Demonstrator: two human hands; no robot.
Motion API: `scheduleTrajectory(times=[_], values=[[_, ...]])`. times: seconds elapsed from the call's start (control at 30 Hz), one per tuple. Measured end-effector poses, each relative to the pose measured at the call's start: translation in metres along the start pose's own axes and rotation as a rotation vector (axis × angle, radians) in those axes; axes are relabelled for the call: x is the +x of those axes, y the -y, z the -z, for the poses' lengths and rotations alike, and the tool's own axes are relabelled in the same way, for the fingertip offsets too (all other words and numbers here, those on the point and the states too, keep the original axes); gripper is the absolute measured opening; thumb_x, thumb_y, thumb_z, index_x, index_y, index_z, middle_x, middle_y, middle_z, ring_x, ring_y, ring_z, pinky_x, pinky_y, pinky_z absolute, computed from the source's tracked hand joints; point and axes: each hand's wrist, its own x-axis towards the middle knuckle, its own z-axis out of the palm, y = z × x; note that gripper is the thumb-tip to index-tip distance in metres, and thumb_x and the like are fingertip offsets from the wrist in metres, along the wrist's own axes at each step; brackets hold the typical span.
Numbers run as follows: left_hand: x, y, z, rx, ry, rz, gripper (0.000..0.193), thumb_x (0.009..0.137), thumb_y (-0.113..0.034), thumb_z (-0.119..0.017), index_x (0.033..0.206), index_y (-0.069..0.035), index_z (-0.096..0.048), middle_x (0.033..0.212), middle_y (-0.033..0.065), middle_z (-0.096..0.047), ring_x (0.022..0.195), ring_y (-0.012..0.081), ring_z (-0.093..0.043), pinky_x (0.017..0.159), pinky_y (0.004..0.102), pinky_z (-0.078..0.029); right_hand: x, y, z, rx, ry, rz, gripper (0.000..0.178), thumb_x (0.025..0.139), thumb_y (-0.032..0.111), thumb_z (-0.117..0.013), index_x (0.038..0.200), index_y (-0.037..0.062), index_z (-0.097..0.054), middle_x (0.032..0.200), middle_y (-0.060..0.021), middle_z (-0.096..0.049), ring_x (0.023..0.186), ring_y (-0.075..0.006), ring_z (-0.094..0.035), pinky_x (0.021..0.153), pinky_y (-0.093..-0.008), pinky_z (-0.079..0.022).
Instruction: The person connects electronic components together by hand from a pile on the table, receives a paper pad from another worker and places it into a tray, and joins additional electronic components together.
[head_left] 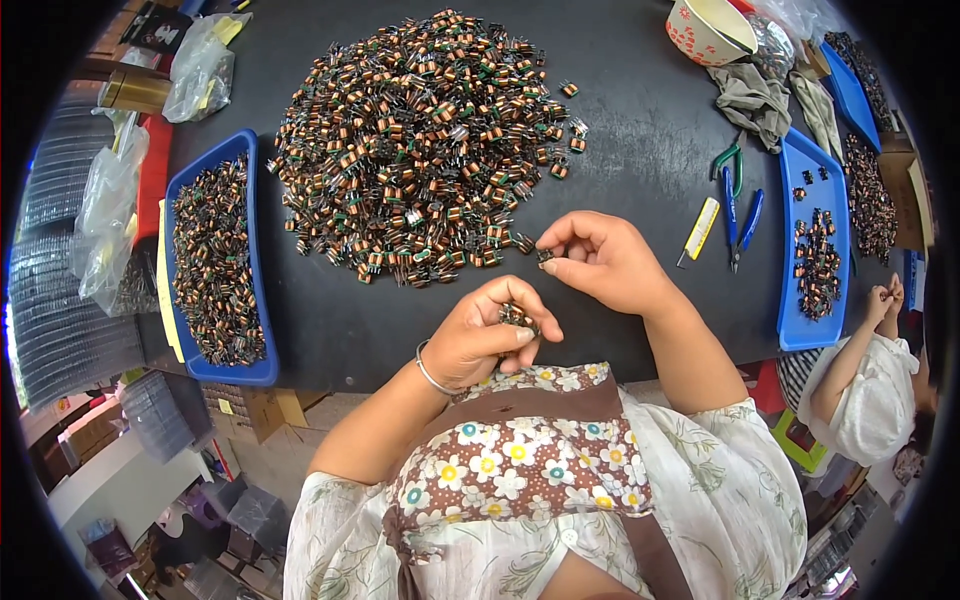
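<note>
A large heap of small copper-wound coils [410, 150] with dark pin bases lies across the black table. Several of these coils sit in the curled fingers of my left hand [480, 330], which wears a silver bangle on its wrist. Just right of the heap's near edge, my right hand [605, 262] pinches one small coil [545, 255] between thumb and fingertips. My fingers partly hide that coil, so its details do not show. Both hands are over the table near its front edge, a short way apart.
A blue tray [262, 310] full of coils stands at the left, another blue tray [790, 280] with fewer at the right. Between heap and right tray lie a yellow-and-white tool [700, 232], blue-handled pliers [745, 228], green-handled pliers [738, 165] and grey cloth [755, 100]. Another person [865, 400] works at far right.
</note>
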Motion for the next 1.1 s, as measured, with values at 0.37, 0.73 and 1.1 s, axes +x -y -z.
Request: scheduleTrajectory(times=[0.37, 0.73, 1.1], values=[[0.003, 0.003, -0.003, -0.306, 0.015, 0.251, 0.03, 0.093, -0.029, -0.043, 0.089, -0.002, -0.055, 0.077, 0.0136, -0.059, 0.059, 0.0179, -0.057, 0.038, 0.023, -0.037, -0.008, 0.004, 0.0, 0.601, 0.34, 0.079, 0.014, 0.077, 0.001, -0.065, 0.091, -0.001, -0.062, 0.085, -0.0037, -0.06, 0.069, -0.0062, -0.054, 0.059, -0.0188, -0.042], [0.004, 0.008, 0.002, -0.176, 0.189, 0.335, 0.025, 0.091, -0.021, -0.047, 0.082, 0.0, -0.057, 0.076, 0.0168, -0.057, 0.06, 0.0183, -0.055, 0.039, 0.0227, -0.037, 0.012, 0.004, -0.024, -0.719, -0.176, 0.234, 0.024, 0.072, 0.013, -0.068, 0.094, 0.0085, -0.058, 0.085, -0.0084, -0.057, 0.073, -0.0264, -0.06, 0.063, -0.036, -0.049], [0.003, -0.005, -0.01, -0.225, -0.151, 0.079, 0.036, 0.089, -0.014, -0.052, 0.122, -0.005, -0.041, 0.097, 0.01, -0.056, 0.068, 0.0122, -0.055, 0.043, 0.0201, -0.039, -0.004, 0.009, -0.002, 0.073, 0.123, 0.062, 0.007, 0.081, 0.004, -0.061, 0.087, 0.0005, -0.061, 0.076, 0.001, -0.06, 0.062, -0.0019, -0.051, 0.055, -0.0184, -0.041]])
